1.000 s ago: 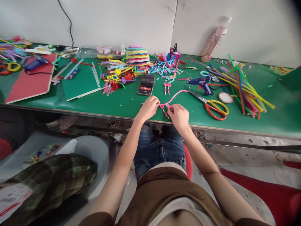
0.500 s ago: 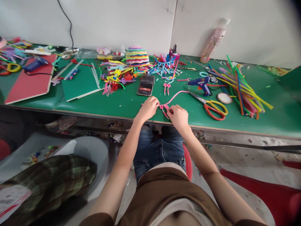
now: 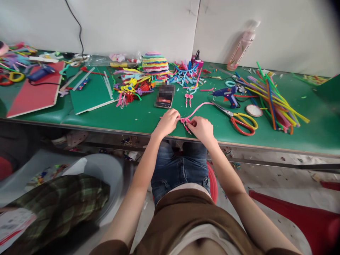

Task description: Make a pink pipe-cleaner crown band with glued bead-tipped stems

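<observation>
Near the front edge of the green table, my left hand [image 3: 170, 122] is closed on a pink pipe cleaner [image 3: 198, 107], whose long tail curves away to the right. The pipe cleaner is coiled into small loops between my hands, with twisted pink strands hanging toward me. My right hand [image 3: 201, 128] pinches the looped part from the other side, thumb and fingertips together. A finished-looking pink looped piece with two twisted tails [image 3: 188, 100] lies just beyond. Scissors [image 3: 237, 119] with yellow and red handles rest to the right, blades by the pipe cleaner's tail.
A blue glue gun [image 3: 225, 95] and a roll of white tape [image 3: 253, 110] lie right of centre, beside a heap of coloured pipe cleaners [image 3: 278, 102]. A phone [image 3: 164, 96] lies beyond my left hand. Further back stand a striped woolly dome [image 3: 155, 63] and a bottle [image 3: 240, 49].
My right fingers have shifted slightly on the pink loops, up and away from the hanging strands. My left hand stays in place.
</observation>
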Demonstrator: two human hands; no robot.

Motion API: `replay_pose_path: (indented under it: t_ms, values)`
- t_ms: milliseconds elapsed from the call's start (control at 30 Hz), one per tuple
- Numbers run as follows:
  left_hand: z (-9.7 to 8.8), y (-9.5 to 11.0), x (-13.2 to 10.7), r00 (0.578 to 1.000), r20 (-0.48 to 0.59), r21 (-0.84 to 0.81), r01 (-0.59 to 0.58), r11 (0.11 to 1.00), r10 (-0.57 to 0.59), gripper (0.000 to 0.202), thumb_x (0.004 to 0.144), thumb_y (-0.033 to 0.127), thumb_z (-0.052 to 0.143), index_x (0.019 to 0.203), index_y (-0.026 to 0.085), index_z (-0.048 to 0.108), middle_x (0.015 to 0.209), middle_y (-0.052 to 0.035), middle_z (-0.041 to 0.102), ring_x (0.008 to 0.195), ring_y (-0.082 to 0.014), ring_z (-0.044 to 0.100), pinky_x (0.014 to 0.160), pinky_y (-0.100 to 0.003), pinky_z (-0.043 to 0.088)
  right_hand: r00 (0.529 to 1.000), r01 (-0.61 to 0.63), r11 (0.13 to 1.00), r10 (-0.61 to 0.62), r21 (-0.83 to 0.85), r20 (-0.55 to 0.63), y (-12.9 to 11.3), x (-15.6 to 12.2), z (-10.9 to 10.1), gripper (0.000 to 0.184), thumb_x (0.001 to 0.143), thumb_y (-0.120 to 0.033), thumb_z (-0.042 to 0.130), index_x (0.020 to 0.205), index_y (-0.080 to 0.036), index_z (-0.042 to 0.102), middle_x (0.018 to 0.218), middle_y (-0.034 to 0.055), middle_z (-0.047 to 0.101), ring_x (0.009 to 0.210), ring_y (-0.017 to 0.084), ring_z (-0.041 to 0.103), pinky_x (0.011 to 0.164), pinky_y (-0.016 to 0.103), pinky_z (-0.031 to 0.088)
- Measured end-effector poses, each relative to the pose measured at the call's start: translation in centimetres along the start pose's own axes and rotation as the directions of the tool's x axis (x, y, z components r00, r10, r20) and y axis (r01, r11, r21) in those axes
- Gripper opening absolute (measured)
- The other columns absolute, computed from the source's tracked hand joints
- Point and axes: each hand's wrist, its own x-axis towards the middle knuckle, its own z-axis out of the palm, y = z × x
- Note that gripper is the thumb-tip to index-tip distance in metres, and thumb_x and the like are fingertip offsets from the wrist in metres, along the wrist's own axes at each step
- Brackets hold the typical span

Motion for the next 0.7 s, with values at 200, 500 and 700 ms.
replay_pose_path:
  t_ms: [200,500,700]
  values:
    - [-0.1,0.0,0.0,1.000,0.018,0.003,-0.003,1.000,0.003,0.013,0.093,0.016,0.041,0.086,0.019,0.052,0.098,-0.0085,0.056,0.099,-0.0218,0.051,0.088,-0.036,0.044,0.995,0.024,1.000,-0.024,-0.005,-0.092,0.3,-0.2,1.1,0.023,0.086,-0.041,0.054,0.082,-0.022,0.064,0.088,0.0022,0.069,0.075,0.015,0.060,0.057,0.023,0.033]
    - [-0.3,0.3,0.1,1.000,0.010,-0.001,0.025,1.000,-0.025,0.019,0.094,0.017,0.036,0.089,0.019,0.054,0.099,-0.0086,0.058,0.099,-0.0208,0.053,0.089,-0.035,0.044,0.993,0.030,1.000,-0.029,0.002,-0.114,0.4,-0.4,1.4,0.029,0.088,-0.045,0.051,0.083,-0.021,0.066,0.087,0.0036,0.068,0.073,0.015,0.060,0.056,0.023,0.029]
    - [-0.5,0.9,0.4,0.998,-0.026,0.031,0.052,0.998,-0.051,0.021,0.094,0.026,0.041,0.102,0.018,0.059,0.110,-0.0085,0.062,0.108,-0.0222,0.053,0.092,-0.036,0.042,0.986,0.032,0.999,-0.032,-0.001,-0.162,0.3,-0.6,1.7,0.027,0.088,-0.044,0.052,0.082,-0.022,0.066,0.085,0.0017,0.068,0.071,0.014,0.059,0.054,0.023,0.025]
